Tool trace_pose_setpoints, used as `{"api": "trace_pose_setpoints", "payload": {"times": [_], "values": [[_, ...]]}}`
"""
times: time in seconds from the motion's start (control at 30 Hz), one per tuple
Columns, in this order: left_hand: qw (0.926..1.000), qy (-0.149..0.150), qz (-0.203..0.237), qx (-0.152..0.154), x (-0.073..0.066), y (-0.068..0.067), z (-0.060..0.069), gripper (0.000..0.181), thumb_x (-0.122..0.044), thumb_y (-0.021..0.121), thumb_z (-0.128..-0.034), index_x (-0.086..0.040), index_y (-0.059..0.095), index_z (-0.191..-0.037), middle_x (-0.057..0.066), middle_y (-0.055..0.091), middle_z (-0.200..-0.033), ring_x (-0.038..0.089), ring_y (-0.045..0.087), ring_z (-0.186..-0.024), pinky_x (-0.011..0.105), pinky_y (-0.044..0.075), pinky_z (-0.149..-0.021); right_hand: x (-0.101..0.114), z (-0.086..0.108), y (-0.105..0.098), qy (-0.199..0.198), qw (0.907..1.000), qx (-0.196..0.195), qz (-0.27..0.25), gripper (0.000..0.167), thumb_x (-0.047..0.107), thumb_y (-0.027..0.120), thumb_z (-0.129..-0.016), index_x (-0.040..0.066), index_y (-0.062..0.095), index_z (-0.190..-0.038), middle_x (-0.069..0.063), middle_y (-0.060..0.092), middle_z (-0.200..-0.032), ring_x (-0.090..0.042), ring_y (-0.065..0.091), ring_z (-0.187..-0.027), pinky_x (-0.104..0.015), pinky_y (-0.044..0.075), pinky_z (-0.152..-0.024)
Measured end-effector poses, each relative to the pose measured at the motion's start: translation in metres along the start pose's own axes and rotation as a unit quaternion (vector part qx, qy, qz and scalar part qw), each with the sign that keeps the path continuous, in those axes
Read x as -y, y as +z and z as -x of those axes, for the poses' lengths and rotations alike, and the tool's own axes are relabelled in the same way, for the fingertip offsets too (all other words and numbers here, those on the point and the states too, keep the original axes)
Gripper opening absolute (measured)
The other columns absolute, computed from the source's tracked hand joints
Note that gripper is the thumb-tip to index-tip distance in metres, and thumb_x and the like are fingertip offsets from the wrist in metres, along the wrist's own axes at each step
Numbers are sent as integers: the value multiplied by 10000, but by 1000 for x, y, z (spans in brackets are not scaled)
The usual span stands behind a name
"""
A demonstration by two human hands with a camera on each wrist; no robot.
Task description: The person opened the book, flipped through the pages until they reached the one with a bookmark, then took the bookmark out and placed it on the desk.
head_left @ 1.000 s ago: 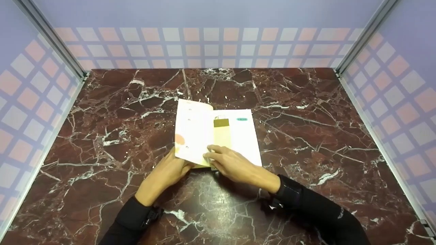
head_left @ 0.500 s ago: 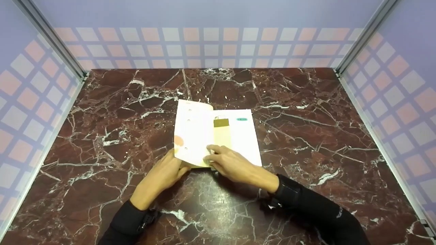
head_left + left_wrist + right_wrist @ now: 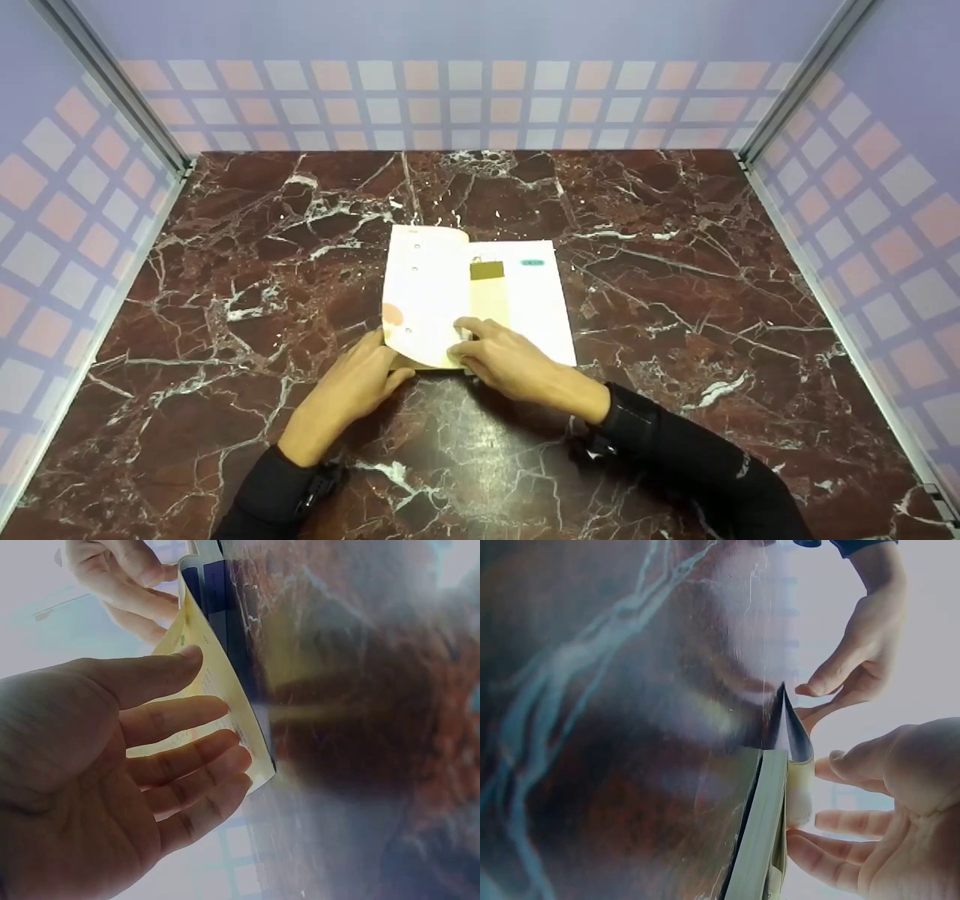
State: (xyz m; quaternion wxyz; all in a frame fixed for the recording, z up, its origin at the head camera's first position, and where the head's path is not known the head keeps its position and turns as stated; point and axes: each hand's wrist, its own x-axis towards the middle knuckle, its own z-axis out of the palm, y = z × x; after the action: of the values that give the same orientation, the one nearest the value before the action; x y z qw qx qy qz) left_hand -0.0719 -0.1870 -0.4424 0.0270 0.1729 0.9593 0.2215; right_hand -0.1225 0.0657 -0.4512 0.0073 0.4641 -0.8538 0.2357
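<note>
An open book (image 3: 536, 311) lies on the dark marbled table, with a yellow block and a small green label printed on its right page. Its left page (image 3: 431, 289) curves up from the spine and carries an orange spot. My left hand (image 3: 345, 390) is at that page's lower left corner, partly hidden by it; in the left wrist view the fingers (image 3: 195, 757) are extended against yellowish paper. Near the spine, my right hand (image 3: 514, 360) rests its fingertips on the lower part of the book. The right wrist view shows the thick page block (image 3: 757, 832) edge-on.
The marbled tabletop (image 3: 675, 300) extends around the book. Lilac panels with pink and white squares (image 3: 465, 105) stand at the back and both sides, joined by metal corner posts (image 3: 802, 82). Both forearms wear black sleeves (image 3: 675, 442).
The left page has sunk lower and its outer edge has shifted slightly left. My left hand has moved a little left and down along with it. My right hand has barely moved.
</note>
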Motion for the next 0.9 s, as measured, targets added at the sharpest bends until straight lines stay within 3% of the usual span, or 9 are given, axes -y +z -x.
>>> {"api": "trace_pose_setpoints", "payload": {"times": [0.2, 0.37, 0.57, 0.8, 0.9], "values": [[9998, -12, -217, 38, -1, -3, 2, 346, -170, 765, -939, 69, 696, -1180, 284, 607, -1274, 436, 597, -1172, 569, 491, -1057, -1, -1, 0, -64, 10000, -16, 65, 203, 91, 654, -999, 67, 777, -1159, -217, 593, -1389, -330, 666, -1102, -421, 565, -1002], [9996, -68, -248, 87, -2, -6, 4, 325, -178, 759, -942, 69, 709, -1148, 251, 618, -1230, 415, 605, -1142, 559, 497, -1052, 0, -2, 0, 30, 9999, 97, 117, 215, 73, 680, -974, 72, 774, -1167, -196, 583, -1408, -320, 652, -1104, -385, 583, -960], [9991, 81, -404, -64, -3, -12, 8, 298, -186, 761, -940, 67, 715, -1089, 214, 641, -1158, 388, 625, -1074, 533, 539, -986, 1, -5, 1, 129, 9995, 176, 217, 216, 91, 706, -963, 79, 776, -1168, -164, 582, -1410, -307, 644, -1106, -381, 583, -957], [9985, 272, -217, -425, -10, -27, 13, 173, -190, 750, -950, -23, 743, -995, 106, 634, -888, 253, 610, -787, 464, 576, -725, -1, -8, 6, 68, 9996, 9, 275, 178, 103, 726, -954, 73, 787, -1119, -155, 613, -1359, -289, 653, -1064, -347, 599, -897], [9977, 364, -235, -530, -14, -32, 14, 133, -169, 755, -945, -40, 724, -935, 77, 614, -846, 222, 589, -745, 436, 568, -699, -2, -8, 6, 77, 9995, -7, 297, 176, 103, 734, -948, 76, 788, -1113, -151, 614, -1355, -283, 652, -1058, -337, 599, -891]]}}
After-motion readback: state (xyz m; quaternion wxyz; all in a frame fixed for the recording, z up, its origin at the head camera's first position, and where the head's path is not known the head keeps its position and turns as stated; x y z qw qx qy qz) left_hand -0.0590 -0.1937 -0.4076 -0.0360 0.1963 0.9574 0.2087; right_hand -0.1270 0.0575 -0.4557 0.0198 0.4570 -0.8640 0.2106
